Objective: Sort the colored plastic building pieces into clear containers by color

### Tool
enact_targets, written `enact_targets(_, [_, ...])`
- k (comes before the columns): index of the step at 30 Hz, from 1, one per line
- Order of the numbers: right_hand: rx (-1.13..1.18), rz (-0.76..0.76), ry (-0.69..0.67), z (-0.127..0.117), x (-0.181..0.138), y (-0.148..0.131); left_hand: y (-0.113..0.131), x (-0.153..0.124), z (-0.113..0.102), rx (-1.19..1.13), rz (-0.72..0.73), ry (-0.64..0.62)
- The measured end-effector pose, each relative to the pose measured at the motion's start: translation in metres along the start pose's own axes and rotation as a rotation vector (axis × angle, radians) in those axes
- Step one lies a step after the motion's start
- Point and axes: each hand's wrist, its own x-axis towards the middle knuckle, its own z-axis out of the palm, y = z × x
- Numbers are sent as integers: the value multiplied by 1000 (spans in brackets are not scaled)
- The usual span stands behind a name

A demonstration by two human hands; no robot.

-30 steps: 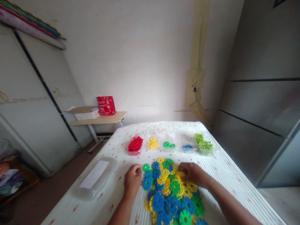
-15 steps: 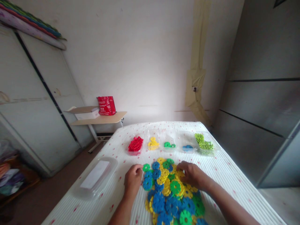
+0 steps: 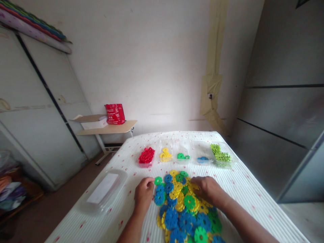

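Home room, likely: wardrobe (image 3: 25, 74) with rolled mats (image 3: 30, 31) far left of left hand (image 3: 143, 194), small desk (image 3: 115, 129) beyond it, patterned cover (image 3: 124, 194) underneath.

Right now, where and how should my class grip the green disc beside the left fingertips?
Probably pinch the green disc by its notched rim, coming from the left: that edge faces the left hand, while blue discs lie to its right.

Beige-topped side table (image 3: 113, 129) at back left: glossy red bag (image 3: 115, 114) stands beside brown-topped white box (image 3: 94, 125). Rolled multicoloured mats (image 3: 32, 25) above tall pale-grey wardrobe (image 3: 32, 135). Small wall socket (image 3: 210, 96) amid yellowish tape (image 3: 215, 40).
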Motion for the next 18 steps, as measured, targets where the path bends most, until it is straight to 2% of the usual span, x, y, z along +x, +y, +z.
enact_targets(10, [-82, 3, 65, 11, 1, 4, -1, 0, 1, 0, -9, -13])
enact_targets(18, [-42, 11, 42, 0, 0, -1, 1, 1, 0, 1, -28, -17])
